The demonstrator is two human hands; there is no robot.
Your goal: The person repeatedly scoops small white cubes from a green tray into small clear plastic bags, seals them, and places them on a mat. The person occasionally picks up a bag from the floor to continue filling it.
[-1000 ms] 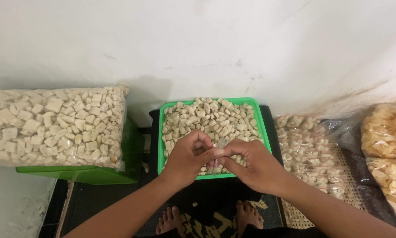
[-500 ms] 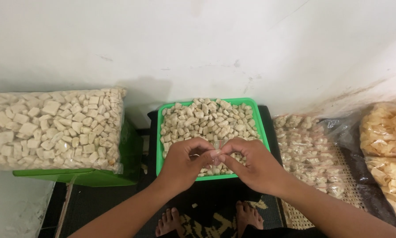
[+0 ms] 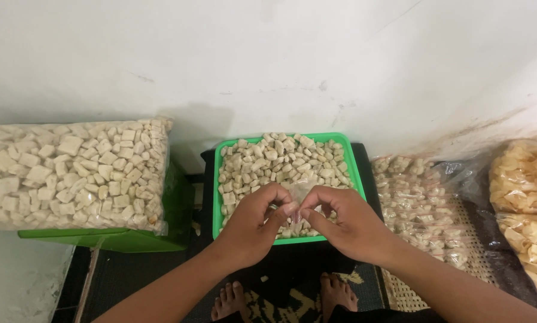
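Both hands meet over the near edge of the green tray [image 3: 355, 179], which is heaped w/ pale, chunky cracker pieces [image 3: 280, 161]. Left hand [image 3: 250, 224] and right hand [image 3: 343, 224] each pinch w/ thumb + forefinger at a small clear plastic bag [image 3: 297, 197] held between them, just above the tray's front rim; fingers closed narrow on the film, rest of the fingers curled. Bag looks empty or nearly so, hard to tell as it's see-through.

Step in hand, as I read it: working the bag's mouth apart by rubbing/pulling the two layers. Next move prob. calls for a firm hold on one lip while the other hand frees up, keeping the bag over the tray so nothing spills off.

Left of the tray: a big clear sack of larger white cracker squares [image 3: 71, 173] lying on a green crate [image 3: 125, 239]. Right of the tray: pile of small filled packets [image 3: 421, 203] on a woven mat [image 3: 412, 287], and farther right bags of yellowish chips [image 3: 525, 197]. Below the tray: bare feet [image 3: 232, 302] on a dark mat.
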